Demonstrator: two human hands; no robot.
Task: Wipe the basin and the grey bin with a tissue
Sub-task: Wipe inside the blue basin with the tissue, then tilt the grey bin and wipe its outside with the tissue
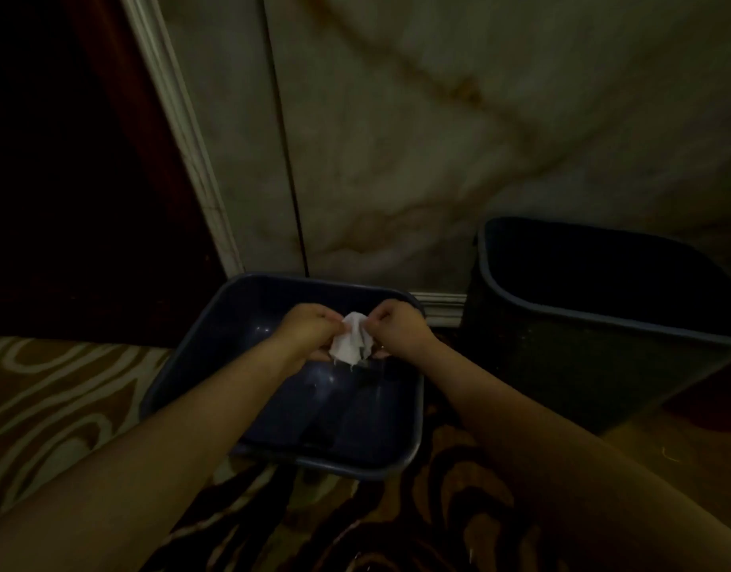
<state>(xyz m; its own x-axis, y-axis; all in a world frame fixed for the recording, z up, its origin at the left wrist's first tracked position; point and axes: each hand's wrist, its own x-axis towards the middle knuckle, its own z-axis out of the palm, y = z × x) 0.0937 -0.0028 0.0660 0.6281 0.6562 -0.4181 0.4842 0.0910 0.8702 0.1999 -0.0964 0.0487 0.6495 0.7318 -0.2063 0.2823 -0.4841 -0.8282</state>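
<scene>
On my left lies the patterned carpet (58, 390), brown with pale looping swirls, and behind it a dark wooden panel (66, 179) edged by a pale moulded trim (182, 130). In front of me sits the dark blue rectangular plastic basin (198, 357), smooth and glossy, with rounded corners and a rolled rim; its far edge touches the veined marble wall (438, 138). I see nothing lying in the basin itself, only glints on its shiny bottom. My left hand (310, 330) is above the basin's middle, fingers curled tight on the left edge of the crumpled white paper tissue (352, 340). The tissue hangs between my hands, ragged and soft, its longer side running roughly up and down with torn wisps at the bottom. My right hand (401, 328) pinches its right edge, fingers closed in a fist. Further right stands the tall grey plastic bin (562, 357), matte, with a lighter rim, just beside the basin; its inside is too dark to see.
</scene>
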